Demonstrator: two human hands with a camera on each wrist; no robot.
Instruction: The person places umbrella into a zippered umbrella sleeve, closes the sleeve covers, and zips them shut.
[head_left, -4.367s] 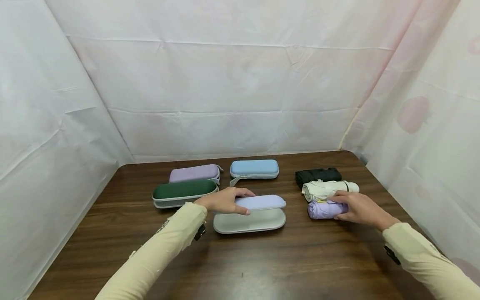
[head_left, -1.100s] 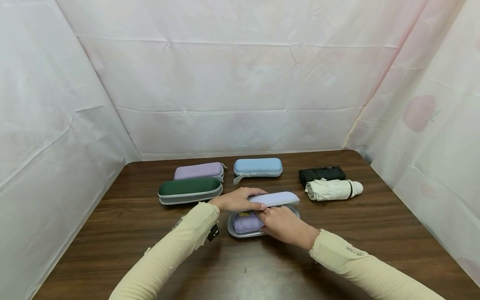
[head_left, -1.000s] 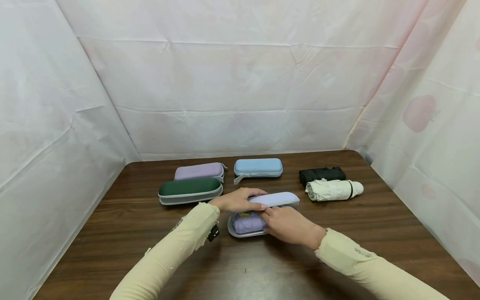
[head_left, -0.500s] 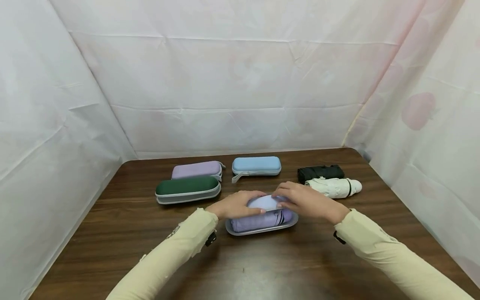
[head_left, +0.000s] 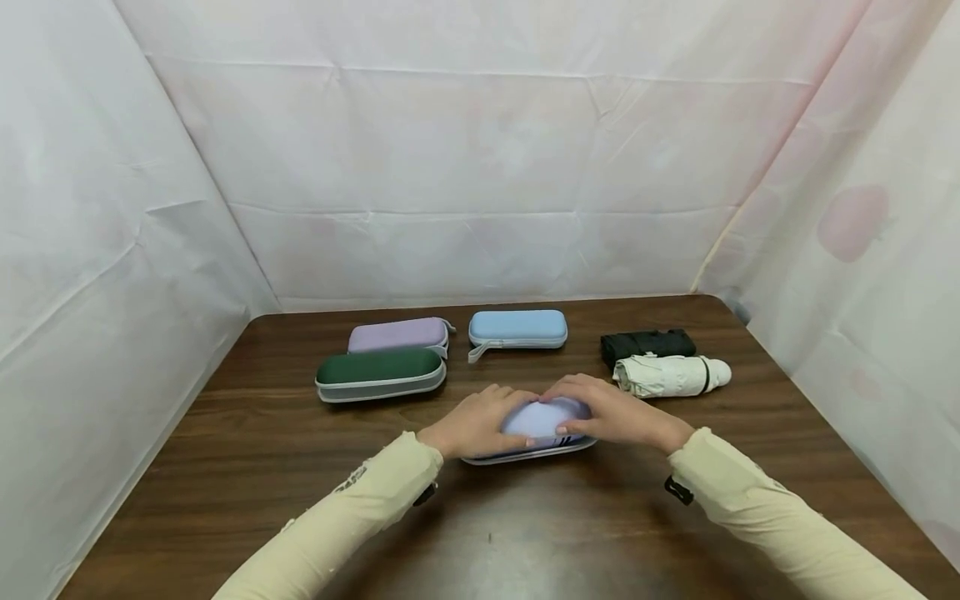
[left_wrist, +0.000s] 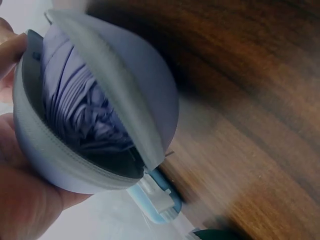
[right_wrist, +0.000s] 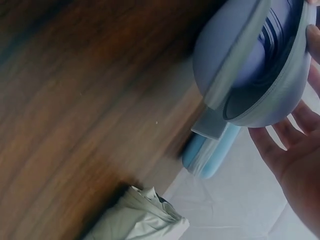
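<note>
A pale lavender zip case [head_left: 546, 417] lies on the table with its lid partly lowered. Inside it rests a folded purple umbrella [left_wrist: 87, 100], its pleated end showing through the gap between the two shells. My left hand [head_left: 476, 423] grips the left part of the lid, thumb in front and fingers over the top. On the right part, my right hand [head_left: 621, 414] holds the lid the same way, with dark stripes of the umbrella showing below its thumb. In the right wrist view the lower shell [right_wrist: 220, 50] sits on the wood, apart from the lid at this end.
Behind the hands lie a light blue case [head_left: 517, 325], a purple case [head_left: 397, 335] and a dark green case [head_left: 380, 367]. To the right are a black folded umbrella [head_left: 648, 343] and a white one [head_left: 667, 377]. White sheeting [head_left: 465, 150] hangs around the wooden table [head_left: 360, 517].
The purple umbrella has gone from the right side into the case. My right hand has left the umbrella and taken hold of the lid, which has come down over it.
</note>
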